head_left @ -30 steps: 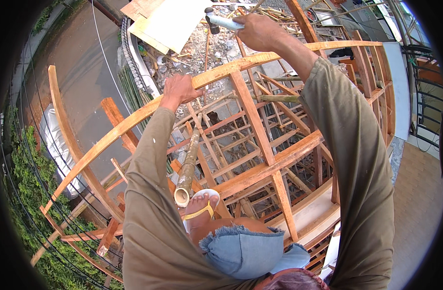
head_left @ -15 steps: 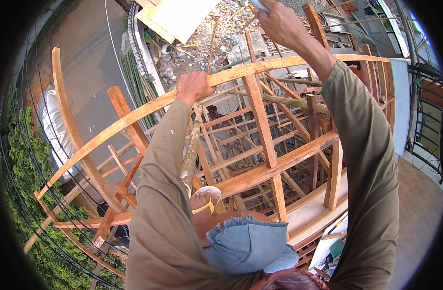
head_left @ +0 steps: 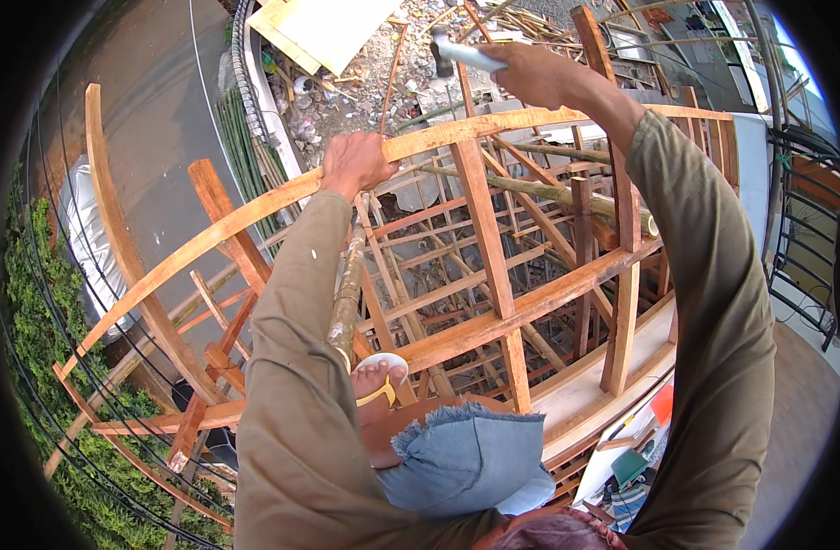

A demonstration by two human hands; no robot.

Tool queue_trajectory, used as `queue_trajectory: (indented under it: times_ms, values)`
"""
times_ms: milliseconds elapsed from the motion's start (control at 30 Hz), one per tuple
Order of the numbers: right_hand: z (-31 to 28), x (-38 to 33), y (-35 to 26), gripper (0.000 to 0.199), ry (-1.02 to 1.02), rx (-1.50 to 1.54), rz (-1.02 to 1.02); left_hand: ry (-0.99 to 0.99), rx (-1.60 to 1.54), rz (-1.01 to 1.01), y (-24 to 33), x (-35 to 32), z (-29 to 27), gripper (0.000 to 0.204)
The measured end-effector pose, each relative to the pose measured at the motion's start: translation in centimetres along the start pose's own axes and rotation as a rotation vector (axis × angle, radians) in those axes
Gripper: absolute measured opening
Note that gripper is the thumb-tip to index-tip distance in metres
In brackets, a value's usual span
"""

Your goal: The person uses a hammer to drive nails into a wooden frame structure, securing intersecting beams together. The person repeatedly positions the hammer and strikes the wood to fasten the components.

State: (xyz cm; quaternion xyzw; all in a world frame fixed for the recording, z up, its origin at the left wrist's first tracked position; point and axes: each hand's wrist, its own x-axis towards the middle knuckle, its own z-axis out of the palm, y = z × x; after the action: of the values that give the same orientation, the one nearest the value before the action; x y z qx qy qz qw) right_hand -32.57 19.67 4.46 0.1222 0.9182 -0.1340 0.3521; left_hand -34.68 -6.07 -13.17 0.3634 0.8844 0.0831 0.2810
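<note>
I see the left hand (head_left: 356,167) clamped over the curved timber beam (head_left: 429,141), same grip. Beyond, the right hand's (head_left: 541,75) fingers close round the claw hammer's (head_left: 472,57) pale handle; its head is back in view, apart from the beam. I judge mid-swing. Rubble (head_left: 369,110) lies far below.
</note>
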Motion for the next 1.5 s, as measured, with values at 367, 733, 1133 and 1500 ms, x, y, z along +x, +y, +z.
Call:
queue_trajectory:
  times_ms: [367,733,1133,1500]
  values:
    - [1.6,0.8,0.8,0.053,0.215,-0.194,-0.068,-0.011,0.01,-0.004,-0.3,0.1,0.4,0.039]
    - [1.1,-1.1,-1.6,0.051,0.407,0.058,-0.1,0.034,0.004,0.011,-0.5,0.3,0.7,0.042]
    - [-2.6,0.5,0.2,0.043,0.277,-0.014,-0.022,0.072,-0.002,0.029,-1.0,0.5,1.6,0.043]
    - [3.4,0.6,3.7,0.052,0.212,-0.132,-0.078,0.064,-0.036,0.003,-0.5,0.3,1.0,0.046]
